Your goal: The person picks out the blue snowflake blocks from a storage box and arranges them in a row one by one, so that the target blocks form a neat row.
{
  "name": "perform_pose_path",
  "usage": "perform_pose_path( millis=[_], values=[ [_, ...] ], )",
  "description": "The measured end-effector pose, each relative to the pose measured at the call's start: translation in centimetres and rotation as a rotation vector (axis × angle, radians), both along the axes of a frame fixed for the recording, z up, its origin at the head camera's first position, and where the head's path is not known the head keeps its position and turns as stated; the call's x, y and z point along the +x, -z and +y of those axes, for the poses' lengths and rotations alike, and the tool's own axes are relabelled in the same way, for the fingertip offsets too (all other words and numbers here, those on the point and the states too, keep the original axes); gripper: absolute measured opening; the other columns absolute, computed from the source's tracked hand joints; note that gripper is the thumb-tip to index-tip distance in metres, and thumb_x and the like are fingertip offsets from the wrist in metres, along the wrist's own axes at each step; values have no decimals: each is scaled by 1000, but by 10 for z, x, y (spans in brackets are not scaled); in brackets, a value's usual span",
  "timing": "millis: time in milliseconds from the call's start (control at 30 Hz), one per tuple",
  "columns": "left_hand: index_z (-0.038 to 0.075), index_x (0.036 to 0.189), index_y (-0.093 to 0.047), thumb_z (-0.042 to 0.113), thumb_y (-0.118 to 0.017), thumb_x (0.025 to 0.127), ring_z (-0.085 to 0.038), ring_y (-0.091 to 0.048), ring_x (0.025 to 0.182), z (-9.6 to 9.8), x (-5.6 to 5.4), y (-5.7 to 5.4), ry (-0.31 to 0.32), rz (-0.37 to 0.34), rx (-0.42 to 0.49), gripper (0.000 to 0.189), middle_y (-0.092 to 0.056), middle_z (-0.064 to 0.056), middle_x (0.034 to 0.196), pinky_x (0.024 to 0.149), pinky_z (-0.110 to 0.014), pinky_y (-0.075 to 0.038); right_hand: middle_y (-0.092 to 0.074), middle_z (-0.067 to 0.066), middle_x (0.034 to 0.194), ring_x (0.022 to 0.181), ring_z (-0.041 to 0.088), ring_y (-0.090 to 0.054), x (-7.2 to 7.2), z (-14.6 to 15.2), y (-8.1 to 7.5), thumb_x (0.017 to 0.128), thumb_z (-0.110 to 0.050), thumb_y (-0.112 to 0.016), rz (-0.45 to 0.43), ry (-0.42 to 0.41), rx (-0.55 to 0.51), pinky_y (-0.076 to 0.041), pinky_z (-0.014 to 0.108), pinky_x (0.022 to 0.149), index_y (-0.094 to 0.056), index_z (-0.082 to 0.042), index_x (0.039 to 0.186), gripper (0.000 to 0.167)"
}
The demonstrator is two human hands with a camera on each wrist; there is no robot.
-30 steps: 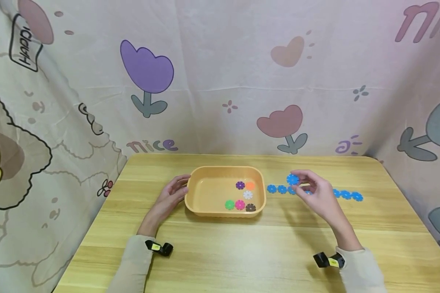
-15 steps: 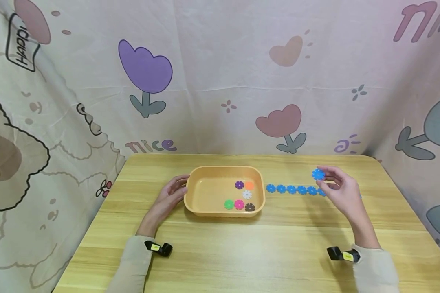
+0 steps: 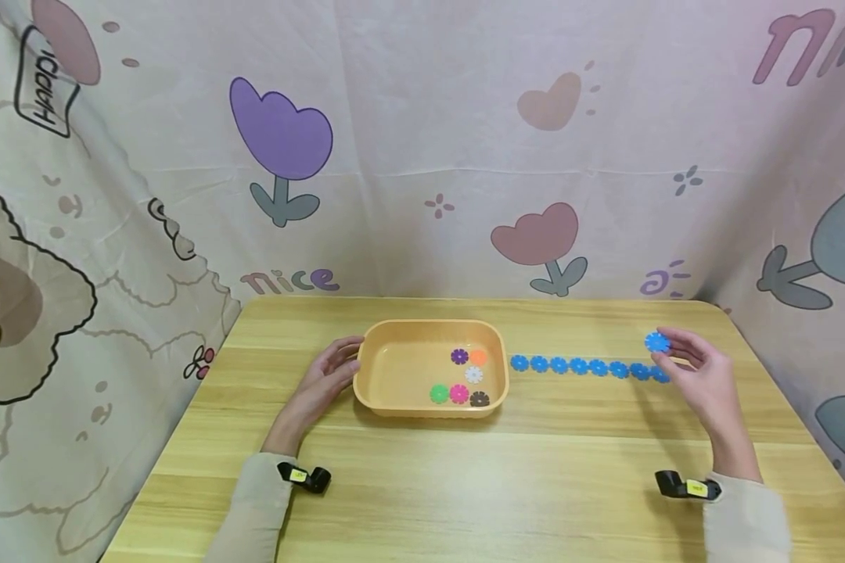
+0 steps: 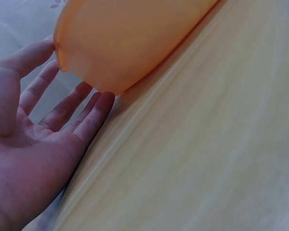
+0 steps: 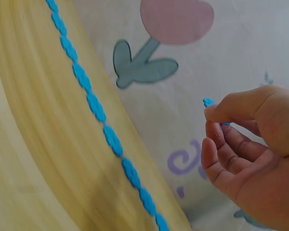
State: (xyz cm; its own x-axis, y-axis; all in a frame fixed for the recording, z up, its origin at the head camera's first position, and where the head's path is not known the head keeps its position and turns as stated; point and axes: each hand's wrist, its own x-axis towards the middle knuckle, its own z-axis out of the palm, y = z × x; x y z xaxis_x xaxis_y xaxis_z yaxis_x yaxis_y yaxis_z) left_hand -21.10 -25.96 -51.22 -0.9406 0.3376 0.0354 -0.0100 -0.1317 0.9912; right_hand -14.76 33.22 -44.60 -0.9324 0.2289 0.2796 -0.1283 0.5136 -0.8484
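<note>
My right hand (image 3: 707, 383) pinches a blue flower-shaped plastic disc (image 3: 657, 342) between thumb and fingertips, above the table. In the right wrist view, the thumb and fingers mostly cover this disc (image 5: 208, 102). Below it runs a straight row of several like blue discs (image 3: 579, 366) on the table, its right end partly hidden by the hand. My left hand (image 3: 321, 381) rests against the left end of an orange-yellow plastic tray (image 3: 394, 410). In the left wrist view, its loosely extended fingers (image 4: 98, 113) touch the tray's end wall (image 4: 120, 53).
Inside the tray lie single discs: purple (image 3: 460, 356), orange (image 3: 478, 357), white (image 3: 474, 374), green (image 3: 440, 393), pink (image 3: 459, 393) and brown (image 3: 480, 399). The wooden table (image 3: 465, 477) ends at a printed curtain (image 3: 408, 156) behind it.
My right hand has moved to the right along the row with the blue disc still pinched, uncovering more of the row. The left hand and the tray have stayed in place.
</note>
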Motion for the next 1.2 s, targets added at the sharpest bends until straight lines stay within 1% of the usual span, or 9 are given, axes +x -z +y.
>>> perform_pose_path(
  millis=[233,500,700,867,967,1100,1200],
  values=[
    [5,151,-44,8,-59,104,-29,-47,138,1,0,-1,-8,-1,-6,49,-43,-20,155,106,-35,-50,-64,-24,107,93,-7,-59,7,24,7,94,-2,-72,13,38,-39,-48,2,78,-64,1,134,41],
    [2,150,-43,5,-57,104,-27,-51,135,1,0,2,14,13,23,48,-43,-22,153,105,-37,-52,-62,-24,103,92,-7,-57,13,45,14,94,-9,-74,-85,104,-48,-48,2,74,-65,-4,132,39],
    [3,150,-44,6,-58,104,-27,-51,135,1,-1,1,6,9,17,48,-44,-22,153,105,-37,-52,-61,-26,96,87,-8,-56,15,59,24,92,-13,-77,-127,157,-17,-48,4,66,-68,-8,128,37],
    [4,151,-43,8,-58,104,-28,-50,136,1,-2,-1,10,16,-2,49,-43,-22,154,105,-36,-51,-60,-26,95,85,-9,-55,19,70,33,93,-12,-76,-140,181,-8,-46,3,66,-69,-12,126,33],
    [4,151,-43,8,-58,105,-28,-50,136,0,-2,-2,10,18,-9,49,-43,-22,154,105,-36,-51,-59,-27,91,82,-11,-54,21,75,40,93,-11,-74,-151,188,6,-46,3,66,-68,-7,126,33],
    [5,151,-43,8,-58,105,-28,-51,135,-1,-1,-1,3,21,-16,49,-44,-21,153,105,-35,-52,-57,-28,88,79,-11,-54,20,78,48,94,-14,-73,-176,198,52,-46,3,66,-63,6,130,42],
    [4,151,-43,7,-57,104,-28,-51,135,-1,-1,0,7,17,-16,49,-44,-22,153,105,-35,-51,-55,-28,87,78,-11,-52,20,81,50,95,-17,-73,-195,214,109,-45,3,65,-60,10,132,47]
  ],
)
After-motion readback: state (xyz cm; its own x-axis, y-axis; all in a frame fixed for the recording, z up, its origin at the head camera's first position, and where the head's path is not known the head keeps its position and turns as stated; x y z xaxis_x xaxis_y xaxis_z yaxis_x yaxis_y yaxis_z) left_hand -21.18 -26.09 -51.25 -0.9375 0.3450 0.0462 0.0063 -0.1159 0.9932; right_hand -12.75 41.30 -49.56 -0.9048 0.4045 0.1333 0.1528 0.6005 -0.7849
